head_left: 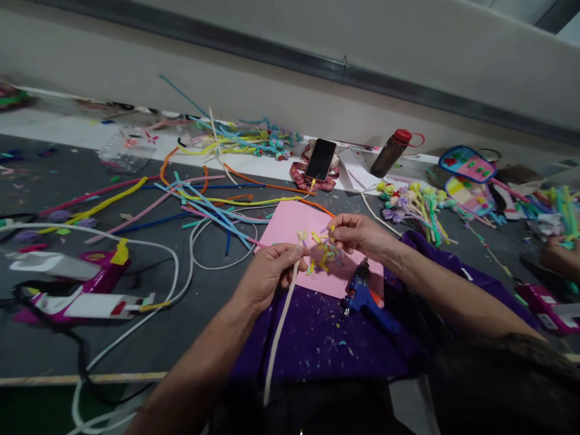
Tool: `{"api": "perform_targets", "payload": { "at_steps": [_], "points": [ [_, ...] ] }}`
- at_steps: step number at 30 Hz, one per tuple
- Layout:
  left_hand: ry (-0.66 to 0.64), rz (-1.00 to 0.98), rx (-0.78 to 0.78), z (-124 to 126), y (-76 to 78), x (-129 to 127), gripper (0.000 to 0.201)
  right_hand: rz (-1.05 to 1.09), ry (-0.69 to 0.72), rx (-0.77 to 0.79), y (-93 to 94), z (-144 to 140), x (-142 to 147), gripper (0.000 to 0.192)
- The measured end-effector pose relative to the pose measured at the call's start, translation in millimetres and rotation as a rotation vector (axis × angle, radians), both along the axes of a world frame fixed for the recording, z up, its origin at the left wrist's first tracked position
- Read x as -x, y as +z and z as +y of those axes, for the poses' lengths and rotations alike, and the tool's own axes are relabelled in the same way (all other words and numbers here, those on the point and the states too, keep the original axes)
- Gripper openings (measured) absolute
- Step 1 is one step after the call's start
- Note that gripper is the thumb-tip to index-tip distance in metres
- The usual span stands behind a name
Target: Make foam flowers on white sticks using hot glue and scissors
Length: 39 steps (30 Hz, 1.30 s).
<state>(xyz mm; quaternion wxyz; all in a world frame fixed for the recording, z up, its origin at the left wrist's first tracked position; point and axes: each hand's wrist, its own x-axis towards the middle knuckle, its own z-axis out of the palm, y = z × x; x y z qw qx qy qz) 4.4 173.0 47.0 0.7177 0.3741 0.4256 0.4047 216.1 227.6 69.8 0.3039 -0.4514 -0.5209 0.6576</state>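
Observation:
My left hand (274, 269) is closed in a pinch on a long white pipe cleaner (277, 344), which hangs down toward my lap. A small cream tuft (302, 235) shows at its upper end. My right hand (360, 234) pinches a small yellow piece (332, 229) between thumb and fingertips, a little apart from the tuft. Under both hands lies a pink sheet (287, 219) with several short yellow and lilac cut pieces (321, 258) on it. A blue glue gun (361, 290) rests across the sheet's near right part, over a purple cloth (303, 344).
Many coloured pipe cleaners (212, 211) lie at the left, near magenta-and-white tools (97, 284) and a looping white cable (179, 260). A phone (321, 158), a bottle (390, 156) and pipe-cleaner flowers (414, 202) stand or lie behind. Another person's hand (559, 257) is at the right.

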Motion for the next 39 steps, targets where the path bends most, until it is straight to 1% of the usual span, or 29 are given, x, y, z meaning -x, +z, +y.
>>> {"api": "perform_targets", "payload": {
  "at_steps": [3,5,11,13,15,17,21,24,26,27,29,32,36,39],
  "points": [
    [-0.023,-0.024,0.005,0,-3.1,-1,0.027,0.105,0.038,0.045,0.0,-8,10,0.02],
    [-0.035,-0.033,-0.002,1,-5.2,-2,0.027,0.136,0.049,0.059,-0.8,-13,16,0.019],
    [-0.031,-0.007,-0.019,0,-7.0,-3,0.025,0.148,0.037,0.08,-1.2,-22,27,0.017],
    [-0.025,-0.018,-0.022,0,-6.5,-3,0.025,0.106,0.036,0.049,-0.1,-21,25,0.016],
    [-0.015,-0.033,-0.028,0,-5.8,-2,0.025,0.012,0.027,-0.047,0.4,-18,20,0.013],
    [-0.006,-0.041,-0.032,0,-5.0,-1,0.026,-0.113,0.045,-0.164,-1.3,-16,11,0.01],
    [-0.006,-0.043,-0.033,0,-3.6,-1,0.026,-0.408,0.18,-0.377,-9.8,-15,-11,0.011],
    [-0.005,-0.037,-0.028,0,-3.2,-1,0.026,-0.676,0.261,-0.616,-12.5,-15,-20,0.012],
    [-0.003,-0.033,-0.027,0,-3.5,-1,0.026,-0.803,0.252,-0.728,-11.2,-11,-20,0.014],
    [-0.003,-0.03,-0.029,0,-3.8,-1,0.026,-0.858,0.239,-0.758,-10.3,-7,-19,0.015],
    [-0.004,-0.02,-0.034,0,-4.3,-1,0.026,-0.959,0.238,-0.775,-10.2,2,-14,0.018],
    [-0.002,-0.01,-0.036,0,-4.8,0,0.026,-1.057,0.283,-0.774,-16.2,18,-3,0.017],
    [0.004,-0.009,-0.033,1,-4.7,0,0.026,-1.111,0.278,-0.741,-28.2,31,11,0.015],
    [0.001,-0.014,-0.03,1,-4.1,0,0.027,-1.097,0.272,-0.696,-29.3,34,14,0.013]
  ]
}}
